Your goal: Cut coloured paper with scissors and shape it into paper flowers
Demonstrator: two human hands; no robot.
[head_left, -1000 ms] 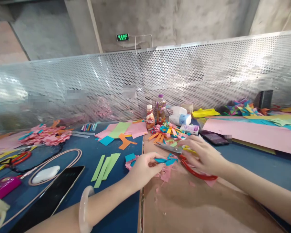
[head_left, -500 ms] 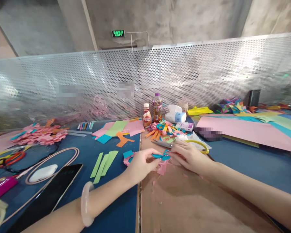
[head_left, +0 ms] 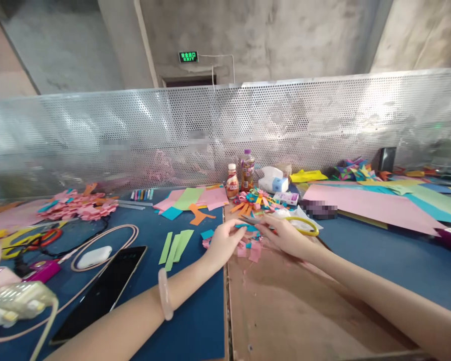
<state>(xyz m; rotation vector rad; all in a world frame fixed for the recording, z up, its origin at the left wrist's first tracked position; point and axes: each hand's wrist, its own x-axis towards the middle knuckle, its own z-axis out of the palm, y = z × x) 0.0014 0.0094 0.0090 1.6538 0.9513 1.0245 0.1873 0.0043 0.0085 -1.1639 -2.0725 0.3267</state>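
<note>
My left hand point(head_left: 222, 244) pinches a small piece of blue paper point(head_left: 250, 228) between thumb and fingertips. From the other side, my right hand point(head_left: 281, 236) has its fingers closed at the right end of that piece. Just behind my right hand are scissors with a yellow handle point(head_left: 314, 228); their blades point left past my knuckles, and my hand hides their middle. Small pink paper pieces point(head_left: 254, 252) lie under and in front of my hands. A blue paper square point(head_left: 207, 234) is beside my left hand.
Green paper strips point(head_left: 179, 245) and a black phone point(head_left: 101, 293) lie to the left. Behind my hands stand a coffee bottle point(head_left: 232, 182), a purple-capped bottle point(head_left: 247, 170) and a tissue pack point(head_left: 274, 181). Large pink paper point(head_left: 368, 203) lies right; a perforated metal screen point(head_left: 165, 135) borders the back.
The view has shifted, bringing more of the left side into sight. Both hands stay close together at the blue paper, with its shape now more hidden by the fingers.
</note>
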